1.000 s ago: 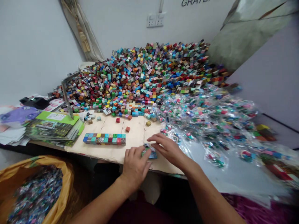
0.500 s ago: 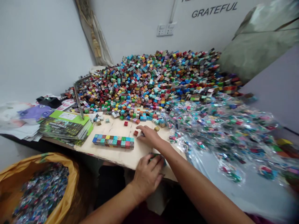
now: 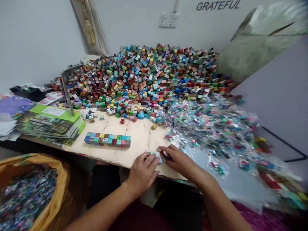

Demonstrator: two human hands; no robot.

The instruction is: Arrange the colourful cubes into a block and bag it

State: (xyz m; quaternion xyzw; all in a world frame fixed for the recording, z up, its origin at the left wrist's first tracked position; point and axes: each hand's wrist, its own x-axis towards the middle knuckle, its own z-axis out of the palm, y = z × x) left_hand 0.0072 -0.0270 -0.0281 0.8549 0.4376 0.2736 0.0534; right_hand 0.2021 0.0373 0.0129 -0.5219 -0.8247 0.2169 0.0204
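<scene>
My left hand [image 3: 143, 171] rests at the near edge of the cardboard sheet [image 3: 141, 139], fingers curled over a small cluster of cubes [image 3: 154, 155]. My right hand [image 3: 179, 160] is beside it, fingertips pinching a small dark red cube [image 3: 166, 156] against that cluster. A finished double row of coloured cubes [image 3: 107, 140] lies to the left on the cardboard. Behind it, a huge heap of loose coloured cubes [image 3: 149, 73] fills the back of the table.
Clear bags of packed cubes [image 3: 211, 128] cover the table's right side. A stack of green booklets [image 3: 48, 122] lies at the left, and a yellow sack [image 3: 55, 199] of packets stands below it. A few stray cubes [image 3: 122, 121] dot the cardboard.
My right hand reached out to a loose red cube on the cardboard, took it, and came back to the cluster under my left hand. The camera view has shifted slightly.
</scene>
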